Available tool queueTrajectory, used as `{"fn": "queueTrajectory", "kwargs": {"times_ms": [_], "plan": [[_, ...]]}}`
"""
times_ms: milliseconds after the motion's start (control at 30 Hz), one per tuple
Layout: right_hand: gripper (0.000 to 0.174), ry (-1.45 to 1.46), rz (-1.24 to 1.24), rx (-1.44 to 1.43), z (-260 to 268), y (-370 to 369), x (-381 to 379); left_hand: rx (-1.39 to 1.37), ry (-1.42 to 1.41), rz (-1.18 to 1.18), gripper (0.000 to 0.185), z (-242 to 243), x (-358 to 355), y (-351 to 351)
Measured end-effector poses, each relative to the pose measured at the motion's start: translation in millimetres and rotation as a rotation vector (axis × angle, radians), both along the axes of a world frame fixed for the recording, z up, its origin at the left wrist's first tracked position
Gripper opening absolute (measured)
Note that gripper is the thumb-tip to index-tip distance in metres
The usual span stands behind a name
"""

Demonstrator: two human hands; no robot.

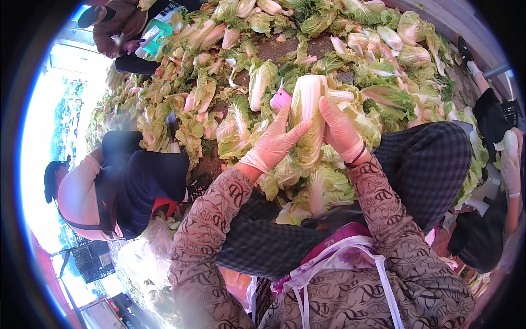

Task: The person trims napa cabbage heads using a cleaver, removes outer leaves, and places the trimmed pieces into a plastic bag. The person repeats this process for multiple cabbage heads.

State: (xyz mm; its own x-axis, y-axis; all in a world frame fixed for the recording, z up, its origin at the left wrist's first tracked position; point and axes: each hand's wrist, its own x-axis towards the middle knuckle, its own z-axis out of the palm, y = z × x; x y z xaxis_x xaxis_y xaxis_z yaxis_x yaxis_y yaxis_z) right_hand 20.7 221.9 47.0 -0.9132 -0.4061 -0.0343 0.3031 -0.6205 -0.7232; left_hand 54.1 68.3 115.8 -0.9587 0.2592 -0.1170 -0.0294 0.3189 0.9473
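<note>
A trimmed napa cabbage [309, 100] stands nearly upright between my two gloved hands, its white base end pointing away from me. My left hand [276, 142] presses along its left side with the thumb across the leaves. On the right side, my right hand [343, 133] supports it with the fingers partly hidden behind the head. A pink flat piece with a small hole [281, 100] shows just beyond my left fingertips; whether that hand touches it I cannot tell. Below the hands, loose outer cabbage leaves [316, 189] lie heaped between my knees.
Cabbage heads and stripped leaves [254, 82] cover the ground ahead. A person [123, 189] sits at the left near a knife [172, 127]. Another person [119, 28] is at the upper left by a green container [158, 37]. At the right edge, a gloved person [511, 164] holds a cabbage. Black crates [92, 257] stand lower left.
</note>
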Motion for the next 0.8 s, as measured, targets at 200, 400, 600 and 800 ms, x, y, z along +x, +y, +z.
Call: {"fn": "queueTrajectory", "kwargs": {"times_ms": [200,400,600,800], "plan": [[0.053,0.189,0.044,0.188,25,4,7,0.655,-0.472,0.215,0.060,-13,1,-9],[0.053,0.326,-0.014,0.384,29,2,6,0.927,-0.540,0.310,0.059,-21,11,-1],[0.048,0.461,-0.068,0.600,28,-3,9,0.800,-0.362,0.273,0.065,-25,19,14],[0.044,-0.008,-0.056,0.067,30,8,7,0.972,-0.307,0.426,0.058,-39,19,19]]}}
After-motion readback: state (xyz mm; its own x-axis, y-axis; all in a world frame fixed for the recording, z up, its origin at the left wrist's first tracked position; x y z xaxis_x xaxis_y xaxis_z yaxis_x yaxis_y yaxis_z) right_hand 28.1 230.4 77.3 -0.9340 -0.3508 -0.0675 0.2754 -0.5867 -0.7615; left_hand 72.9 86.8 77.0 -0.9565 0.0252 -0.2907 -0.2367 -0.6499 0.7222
